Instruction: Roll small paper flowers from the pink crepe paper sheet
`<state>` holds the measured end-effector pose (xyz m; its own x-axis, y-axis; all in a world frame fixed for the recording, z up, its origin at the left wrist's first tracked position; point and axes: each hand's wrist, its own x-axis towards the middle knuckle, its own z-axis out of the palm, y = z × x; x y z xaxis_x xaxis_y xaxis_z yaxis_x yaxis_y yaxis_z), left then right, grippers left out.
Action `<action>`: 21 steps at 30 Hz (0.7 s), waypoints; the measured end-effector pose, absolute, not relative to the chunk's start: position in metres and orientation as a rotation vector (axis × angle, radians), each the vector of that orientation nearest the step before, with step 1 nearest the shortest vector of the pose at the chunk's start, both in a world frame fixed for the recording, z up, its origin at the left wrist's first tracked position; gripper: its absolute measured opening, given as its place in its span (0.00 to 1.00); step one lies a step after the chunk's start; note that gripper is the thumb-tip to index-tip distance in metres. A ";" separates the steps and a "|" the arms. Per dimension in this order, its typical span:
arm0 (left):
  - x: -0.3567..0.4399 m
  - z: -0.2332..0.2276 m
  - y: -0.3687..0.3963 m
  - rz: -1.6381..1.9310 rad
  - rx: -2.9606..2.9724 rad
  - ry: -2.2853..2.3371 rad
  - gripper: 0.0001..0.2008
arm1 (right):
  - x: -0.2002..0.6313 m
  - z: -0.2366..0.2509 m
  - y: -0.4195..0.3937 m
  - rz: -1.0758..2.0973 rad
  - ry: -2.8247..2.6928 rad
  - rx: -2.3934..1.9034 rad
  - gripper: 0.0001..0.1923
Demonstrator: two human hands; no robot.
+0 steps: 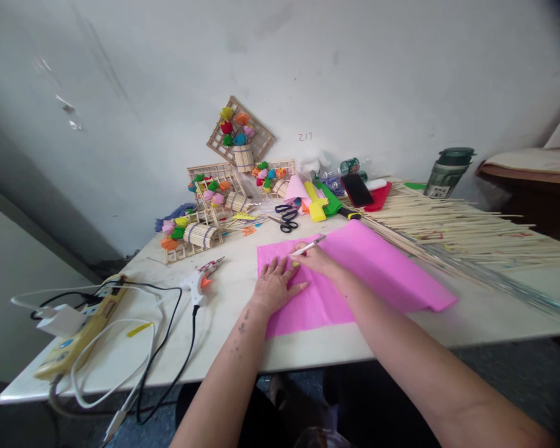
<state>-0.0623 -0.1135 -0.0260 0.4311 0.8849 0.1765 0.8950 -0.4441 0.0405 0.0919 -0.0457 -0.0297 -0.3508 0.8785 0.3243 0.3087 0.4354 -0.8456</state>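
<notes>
Head view, one cam only, items as I log them: pink crepe paper sheet (354, 274) lies flat on white table (308, 348), centre-right, near edge toward me, right end reaching close to the stick pile. My left hand (275, 286) lies palm-down on the sheet's left part, fingers spread apart, pressing it flat, holding nothing. My right hand (317, 258) sits just beside the left, touching the paper, fingers pinched together on a white pen (308, 247), tip toward the sheet, barrel angled up-right. Rest of table, left to right: yellow power strip (81, 336) w/ white and black cables at left edge; glue gun (201, 279) lying on its side, near the sheet's left corner but apart from it; stick-built frames w/ coloured paper flowers (224, 193) at the back against the wall, one frame propped tilted on the wall; black-handled scissors (287, 218) behind the sheet; folded coloured paper pieces, yellow, green, red (324, 202); black phone (356, 190) on the red piece; big pile of bamboo sticks (462, 230) at right, running to the table's right end; dark-lidded jar (450, 171) behind the sticks.
</notes>
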 end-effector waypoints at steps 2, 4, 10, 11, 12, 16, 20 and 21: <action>-0.062 -0.026 -0.113 -0.268 -2.613 -1.625 0.33 | 0.092 -0.031 -0.044 0.840 -1.891 -1.060 0.06; -0.062 -0.026 -0.113 -0.272 -2.621 -1.625 0.33 | 0.092 -0.033 -0.042 0.792 -1.903 -1.138 0.07; -0.063 -0.026 -0.114 -0.273 -2.646 -1.640 0.32 | 0.091 -0.037 -0.039 0.787 -1.871 -1.195 0.12; -0.063 -0.026 -0.113 -0.272 -2.649 -1.644 0.32 | 0.091 -0.037 -0.038 0.775 -1.873 -1.196 0.11; -0.063 -0.026 -0.113 -0.268 -2.652 -1.649 0.32 | 0.091 -0.038 -0.038 0.753 -1.880 -1.194 0.09; -0.064 -0.026 -0.113 -0.260 -2.649 -1.666 0.33 | 0.091 -0.041 -0.037 0.671 -1.916 -1.143 0.06; -0.063 -0.027 -0.112 -0.266 -2.649 -1.657 0.33 | 0.091 -0.038 -0.038 0.604 -1.936 -1.158 0.07; -0.063 -0.027 -0.112 -0.265 -2.649 -1.656 0.33 | 0.090 -0.037 -0.039 0.568 -1.931 -1.170 0.09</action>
<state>-0.0632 -0.1124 -0.0269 0.4274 0.8921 0.1464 0.8932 -0.4417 0.0840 0.0905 -0.0388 -0.0367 -0.2606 0.8807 0.3956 0.5258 0.4731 -0.7068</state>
